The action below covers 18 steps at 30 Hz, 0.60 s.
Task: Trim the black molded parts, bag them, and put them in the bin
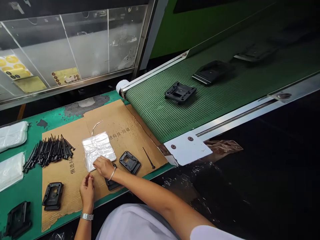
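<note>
A stack of clear plastic bags [98,146] lies on a flattened cardboard sheet in front of me. My right hand [104,167] reaches over the stack's near edge, its fingers closed at the corner of a bag. Just below that corner is my left hand [87,191], thumb and fingertips pinched together; whether a bag edge is between them is too small to tell. Under my right wrist a black plastic bracket [111,184] is partly hidden. Another black bracket [130,162] lies to its right, and a single black pin-like rod [149,157] lies farther right.
A heap of black rods [50,150] and another bracket [53,196] are to the left on the cardboard [72,193]. White bag bundles [11,170] lie at the far left, above a bracket [18,218]. A green conveyor belt [150,111] carries several black parts.
</note>
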{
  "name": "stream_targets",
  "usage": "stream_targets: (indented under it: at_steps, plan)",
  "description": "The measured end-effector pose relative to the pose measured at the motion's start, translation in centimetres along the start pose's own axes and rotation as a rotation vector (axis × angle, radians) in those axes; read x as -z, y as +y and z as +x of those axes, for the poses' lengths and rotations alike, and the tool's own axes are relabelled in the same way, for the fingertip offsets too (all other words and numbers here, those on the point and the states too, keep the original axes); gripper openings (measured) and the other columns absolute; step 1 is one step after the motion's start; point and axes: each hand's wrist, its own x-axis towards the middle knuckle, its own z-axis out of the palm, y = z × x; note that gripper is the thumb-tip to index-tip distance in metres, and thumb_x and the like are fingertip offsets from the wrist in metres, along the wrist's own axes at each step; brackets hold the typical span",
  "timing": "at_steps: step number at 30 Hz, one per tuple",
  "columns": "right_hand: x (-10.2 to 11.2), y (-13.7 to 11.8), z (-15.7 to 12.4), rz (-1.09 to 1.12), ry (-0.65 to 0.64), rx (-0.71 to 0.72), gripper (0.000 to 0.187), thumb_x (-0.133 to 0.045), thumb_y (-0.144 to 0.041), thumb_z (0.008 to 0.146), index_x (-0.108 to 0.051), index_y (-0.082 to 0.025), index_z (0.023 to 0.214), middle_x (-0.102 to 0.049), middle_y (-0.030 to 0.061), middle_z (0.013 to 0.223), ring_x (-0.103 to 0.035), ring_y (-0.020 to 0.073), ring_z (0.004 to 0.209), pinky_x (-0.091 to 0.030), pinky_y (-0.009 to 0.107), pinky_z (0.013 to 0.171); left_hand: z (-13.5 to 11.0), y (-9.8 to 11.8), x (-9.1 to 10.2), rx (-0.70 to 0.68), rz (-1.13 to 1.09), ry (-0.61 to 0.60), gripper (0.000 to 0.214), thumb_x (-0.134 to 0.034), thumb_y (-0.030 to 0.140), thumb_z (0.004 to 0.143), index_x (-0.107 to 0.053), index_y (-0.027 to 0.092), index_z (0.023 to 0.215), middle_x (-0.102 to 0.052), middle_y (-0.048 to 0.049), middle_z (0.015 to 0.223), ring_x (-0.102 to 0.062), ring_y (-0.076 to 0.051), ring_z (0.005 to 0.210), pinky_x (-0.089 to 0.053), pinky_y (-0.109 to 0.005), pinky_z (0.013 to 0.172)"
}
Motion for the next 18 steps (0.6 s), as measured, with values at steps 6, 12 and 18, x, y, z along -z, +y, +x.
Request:
stream_targets:
  at_steps: [6,12,18]
  plan:
    - [-2.3,1.4,3.6,-0.005,-0.094,-0.141,0.022,-0.061,-0.026,0.075,-0.058,-0.014,0.092,-0.057,0.0102,0.096,-0.049,0.0219,0.092,-0.040,0.029,0.069,2.9,0.0,-0.6,-0.137,0.169,0.020,0.044,-0.053,0.036,0.065,-0.055,0.013,0.103,-0.059,-0.0094,0.094,-0.056,-0.020,0.079,-0.043,-0.036,0.077]
    - [-2.4,1.8,4.1,0.047,-0.141,-0.187,0.013,-0.051,-0.020,0.081,-0.060,-0.013,0.087,-0.059,0.0118,0.092,-0.051,0.0220,0.091,-0.040,0.029,0.069,4.0,0.2,-1.2,-0.212,0.302,0.074,0.044,-0.048,0.031,0.067,-0.055,0.010,0.105,-0.057,-0.0102,0.089,-0.055,-0.018,0.070,-0.046,-0.034,0.069]
    - [-2.7,1.8,5.0,0.181,-0.133,-0.252,0.011,-0.054,-0.016,0.076,-0.060,-0.014,0.085,-0.059,0.0128,0.096,-0.050,0.0229,0.095,-0.037,0.030,0.073,4.8,0.9,-1.4,-0.233,0.401,0.036,0.038,-0.045,0.033,0.071,-0.058,0.008,0.097,-0.059,-0.0067,0.070,-0.055,-0.018,0.060,-0.046,-0.033,0.061]
